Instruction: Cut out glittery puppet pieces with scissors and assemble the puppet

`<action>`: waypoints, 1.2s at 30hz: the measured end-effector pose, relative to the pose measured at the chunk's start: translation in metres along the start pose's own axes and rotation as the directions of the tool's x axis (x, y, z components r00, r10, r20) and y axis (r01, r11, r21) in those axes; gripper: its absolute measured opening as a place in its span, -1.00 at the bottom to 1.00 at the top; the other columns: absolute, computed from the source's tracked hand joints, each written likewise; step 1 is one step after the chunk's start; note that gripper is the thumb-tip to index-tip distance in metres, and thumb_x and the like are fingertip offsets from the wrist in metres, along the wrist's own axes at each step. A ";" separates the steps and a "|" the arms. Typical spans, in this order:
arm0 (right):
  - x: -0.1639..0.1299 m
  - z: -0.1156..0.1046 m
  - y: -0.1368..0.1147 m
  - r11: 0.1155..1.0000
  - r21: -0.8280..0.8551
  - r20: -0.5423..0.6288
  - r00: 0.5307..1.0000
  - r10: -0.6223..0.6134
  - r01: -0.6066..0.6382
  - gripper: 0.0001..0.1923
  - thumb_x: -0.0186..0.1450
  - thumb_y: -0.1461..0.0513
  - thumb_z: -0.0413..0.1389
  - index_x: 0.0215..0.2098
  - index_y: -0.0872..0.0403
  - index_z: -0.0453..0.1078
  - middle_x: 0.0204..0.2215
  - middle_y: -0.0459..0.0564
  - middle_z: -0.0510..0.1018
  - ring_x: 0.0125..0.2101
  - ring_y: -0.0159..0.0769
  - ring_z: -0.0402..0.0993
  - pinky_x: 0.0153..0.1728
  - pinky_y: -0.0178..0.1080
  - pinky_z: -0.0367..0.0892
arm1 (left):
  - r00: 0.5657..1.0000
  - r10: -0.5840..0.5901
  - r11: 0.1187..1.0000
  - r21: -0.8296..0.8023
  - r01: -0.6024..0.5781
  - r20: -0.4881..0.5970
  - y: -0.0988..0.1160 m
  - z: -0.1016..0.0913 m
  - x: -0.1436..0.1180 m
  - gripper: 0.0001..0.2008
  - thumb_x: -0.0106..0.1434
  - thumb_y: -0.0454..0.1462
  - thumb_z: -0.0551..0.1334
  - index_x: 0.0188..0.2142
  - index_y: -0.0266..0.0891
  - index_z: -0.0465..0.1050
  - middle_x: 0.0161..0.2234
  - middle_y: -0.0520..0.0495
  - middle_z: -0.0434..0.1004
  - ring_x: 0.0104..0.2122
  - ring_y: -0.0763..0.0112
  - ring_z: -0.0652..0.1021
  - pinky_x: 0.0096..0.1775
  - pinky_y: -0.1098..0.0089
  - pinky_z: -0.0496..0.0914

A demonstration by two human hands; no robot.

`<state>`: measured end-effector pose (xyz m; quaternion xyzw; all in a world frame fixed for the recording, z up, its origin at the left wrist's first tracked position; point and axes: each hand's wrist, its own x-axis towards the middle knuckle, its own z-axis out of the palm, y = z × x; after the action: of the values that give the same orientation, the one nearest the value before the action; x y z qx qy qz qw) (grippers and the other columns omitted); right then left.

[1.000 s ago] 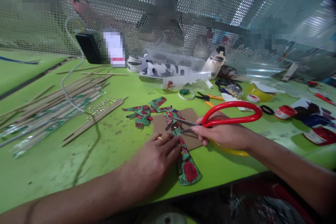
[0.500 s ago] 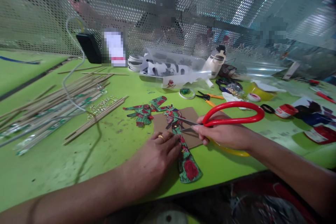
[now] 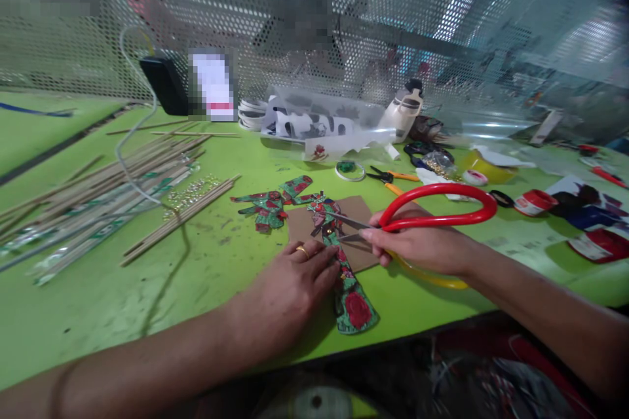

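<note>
bare table [image 3: 98, 314] left, sticks [image 3: 98, 196] beyond

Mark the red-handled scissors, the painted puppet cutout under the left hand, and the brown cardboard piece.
red-handled scissors [image 3: 437, 204]: head view, on the red handle loop.
painted puppet cutout [image 3: 356, 309]: head view, on its red lower end.
brown cardboard piece [image 3: 299, 226]: head view, on its bare left part.

Left forearm enters from lower left, angled up toward centre. Left hand [image 3: 289, 288] palm down, fingers [image 3: 322, 262] together and stretched flat, pressing downward — gold ring on one finger. Right forearm enters from lower right, angled up-left. Right hand [image 3: 422, 249] knuckles up, fingers curled tight in closed grip around handle — thumb side facing left hand. Hands close, fingertips nearly meeting.
</note>
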<state>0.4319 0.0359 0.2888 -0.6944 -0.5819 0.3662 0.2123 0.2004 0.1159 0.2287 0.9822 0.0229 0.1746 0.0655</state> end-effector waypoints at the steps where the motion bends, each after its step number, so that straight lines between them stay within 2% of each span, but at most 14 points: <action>1: 0.000 0.000 0.000 1.000 0.002 -0.001 1.000 0.000 0.000 -0.59 0.42 0.00 0.04 -0.45 0.08 0.43 -0.53 0.03 0.59 -0.50 -0.28 0.52 -0.43 -0.24 0.39 | 1.000 0.000 1.000 -0.004 0.000 -0.005 0.000 0.000 0.000 -0.70 0.44 -0.36 0.04 0.02 -0.39 0.49 0.07 -0.32 0.55 0.03 0.01 0.55 0.02 -0.04 0.52; 14: -0.001 0.001 0.000 0.999 0.034 -0.016 1.000 0.027 -0.026 -0.57 0.41 -0.01 0.07 -0.50 0.07 0.42 -0.51 0.05 0.59 -0.49 -0.28 0.52 -0.42 -0.23 0.42 | 0.999 0.006 1.000 -0.019 -0.007 -0.051 0.000 0.000 0.000 -0.71 0.41 -0.38 0.08 0.02 -0.38 0.50 0.05 -0.35 0.57 0.03 0.05 0.57 0.03 0.00 0.52; 26: -0.002 0.002 -0.001 0.998 0.051 -0.019 0.999 0.048 -0.047 -0.60 0.41 0.02 0.06 -0.48 0.08 0.42 -0.51 0.05 0.59 -0.48 -0.28 0.54 -0.40 -0.24 0.46 | 0.999 -0.012 1.000 -0.007 0.011 -0.048 0.001 0.002 0.000 -0.73 0.42 -0.37 0.08 0.01 -0.35 0.49 0.04 -0.32 0.57 0.03 0.08 0.56 0.06 0.04 0.50; 36: -0.002 0.004 0.001 0.995 0.052 -0.045 0.995 0.084 -0.082 -0.56 0.40 -0.02 0.07 -0.50 0.09 0.42 -0.49 0.09 0.60 -0.47 -0.26 0.56 -0.40 -0.24 0.48 | 1.000 -0.001 1.000 0.015 0.001 -0.019 -0.001 0.003 -0.001 -0.71 0.43 -0.35 0.05 0.03 -0.35 0.48 0.07 -0.29 0.55 0.01 0.00 0.55 -0.01 -0.02 0.51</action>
<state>0.4297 0.0328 0.2860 -0.7209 -0.5382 0.3726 0.2278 0.2007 0.1165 0.2253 0.9809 0.0254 0.1837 0.0582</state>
